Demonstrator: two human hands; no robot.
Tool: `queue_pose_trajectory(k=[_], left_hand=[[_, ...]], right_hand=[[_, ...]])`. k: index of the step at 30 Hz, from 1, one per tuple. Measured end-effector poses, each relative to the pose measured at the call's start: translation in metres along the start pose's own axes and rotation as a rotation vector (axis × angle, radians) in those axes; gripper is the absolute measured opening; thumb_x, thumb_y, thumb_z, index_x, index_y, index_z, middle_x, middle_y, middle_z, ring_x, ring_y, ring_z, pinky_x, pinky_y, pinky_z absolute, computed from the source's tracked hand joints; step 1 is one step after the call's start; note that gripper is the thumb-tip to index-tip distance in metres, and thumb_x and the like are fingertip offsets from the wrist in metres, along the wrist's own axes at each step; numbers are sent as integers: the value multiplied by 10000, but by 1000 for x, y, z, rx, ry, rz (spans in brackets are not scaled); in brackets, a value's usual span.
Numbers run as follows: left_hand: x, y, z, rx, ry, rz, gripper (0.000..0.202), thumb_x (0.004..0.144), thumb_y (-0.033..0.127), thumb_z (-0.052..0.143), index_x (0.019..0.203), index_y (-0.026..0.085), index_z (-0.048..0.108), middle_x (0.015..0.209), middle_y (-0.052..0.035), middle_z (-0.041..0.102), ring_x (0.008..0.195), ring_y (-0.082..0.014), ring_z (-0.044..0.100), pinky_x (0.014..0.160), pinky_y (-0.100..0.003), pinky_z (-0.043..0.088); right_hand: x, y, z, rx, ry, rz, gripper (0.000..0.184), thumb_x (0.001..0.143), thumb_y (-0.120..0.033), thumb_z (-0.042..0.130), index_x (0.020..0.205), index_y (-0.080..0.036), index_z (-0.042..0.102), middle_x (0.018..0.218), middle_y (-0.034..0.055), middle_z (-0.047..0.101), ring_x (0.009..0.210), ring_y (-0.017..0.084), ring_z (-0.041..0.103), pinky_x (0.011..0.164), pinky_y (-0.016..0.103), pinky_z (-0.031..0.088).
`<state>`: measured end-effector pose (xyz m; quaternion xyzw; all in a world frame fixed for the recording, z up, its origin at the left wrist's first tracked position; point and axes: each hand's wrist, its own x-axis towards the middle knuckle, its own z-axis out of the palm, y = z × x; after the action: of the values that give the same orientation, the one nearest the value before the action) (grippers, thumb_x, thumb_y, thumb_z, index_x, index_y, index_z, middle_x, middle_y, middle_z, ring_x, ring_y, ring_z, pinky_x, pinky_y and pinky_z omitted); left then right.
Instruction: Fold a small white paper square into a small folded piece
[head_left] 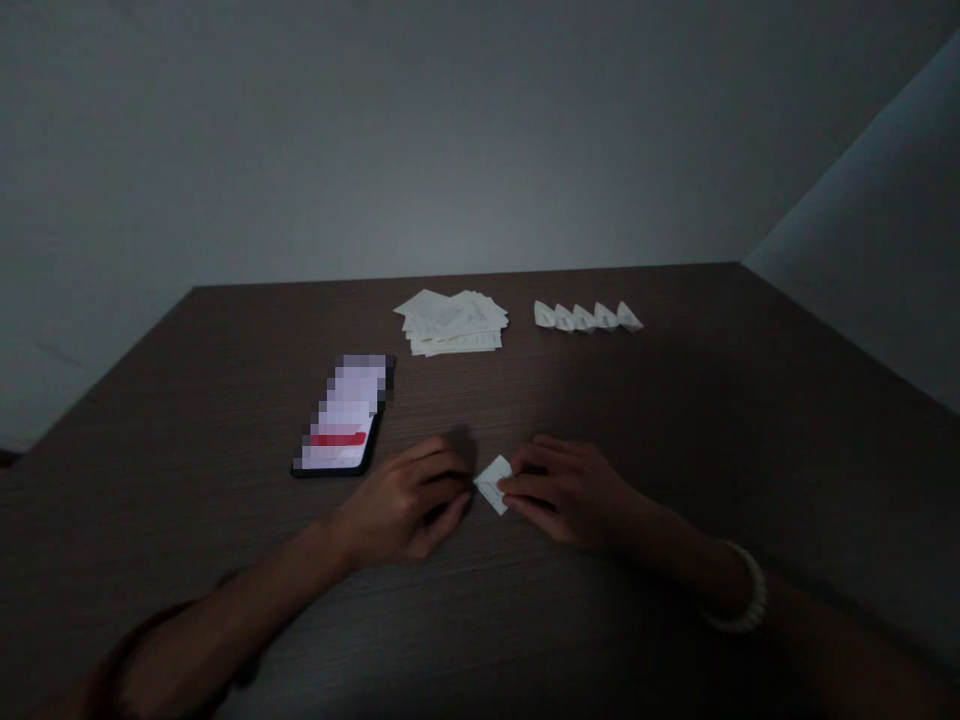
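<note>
A small folded piece of white paper [491,482], roughly square and turned cornerwise, is between my two hands low above the dark table. My right hand [574,492] pinches its right side, fingers covering that corner. The curled fingers of my left hand [412,498] close at the paper's left corner; their exact hold on the tip is hard to see in the dim light. Faint printed marks show on the paper.
A smartphone [341,415] with a lit, blurred screen lies left of my hands. Farther back is a loose pile of white paper sheets [454,325]. To its right stands a row of several folded paper pieces [585,319]. A wall borders the wooden table [225,380].
</note>
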<state>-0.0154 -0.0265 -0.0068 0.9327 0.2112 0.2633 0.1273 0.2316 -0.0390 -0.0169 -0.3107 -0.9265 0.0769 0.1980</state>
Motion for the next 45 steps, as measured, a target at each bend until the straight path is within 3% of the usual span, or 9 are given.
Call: queue_pose_trajectory(k=[4, 11, 24, 36, 45], left_hand=[[0, 1, -2, 69, -13, -12, 143, 871, 136, 548, 945, 127, 669, 853, -75, 601, 787, -181, 521, 668, -319, 479], [2, 4, -3, 205, -144, 49, 238, 892, 172, 503, 1075, 158, 655, 838, -66, 570, 769, -197, 495, 651, -337, 450], [5, 5, -3, 188, -238, 11, 304, 892, 171, 466, 1157, 163, 615, 872, -79, 550, 834, -221, 500, 702, -370, 479], [3, 5, 1, 162, -145, -3, 276, 890, 174, 477, 1106, 143, 647, 813, -67, 558, 812, -209, 509, 719, -367, 479], [2, 5, 1, 182, -187, -18, 304, 884, 177, 466, 1143, 147, 622, 836, -73, 565, 826, -214, 505, 710, -361, 481]], right_hand=[[1, 0, -1, 3, 1, 0, 139, 909, -284, 560, 962, -227, 675, 915, 13, 617, 823, 143, 528, 667, 267, 381], [2, -2, -3, -12, -4, -5, 148, 916, -284, 546, 948, -223, 676, 897, 15, 612, 807, 148, 521, 647, 272, 367], [1, -1, -2, -55, 10, -21, 162, 933, -291, 515, 940, -226, 664, 891, 22, 597, 823, 155, 512, 658, 282, 361], [-5, 1, -4, -78, 46, -21, 130, 907, -281, 563, 867, -211, 665, 883, 15, 619, 783, 142, 528, 643, 276, 371], [-6, 2, -2, -82, 3, 18, 143, 907, -298, 559, 841, -215, 656, 895, 16, 608, 798, 147, 517, 642, 279, 366]])
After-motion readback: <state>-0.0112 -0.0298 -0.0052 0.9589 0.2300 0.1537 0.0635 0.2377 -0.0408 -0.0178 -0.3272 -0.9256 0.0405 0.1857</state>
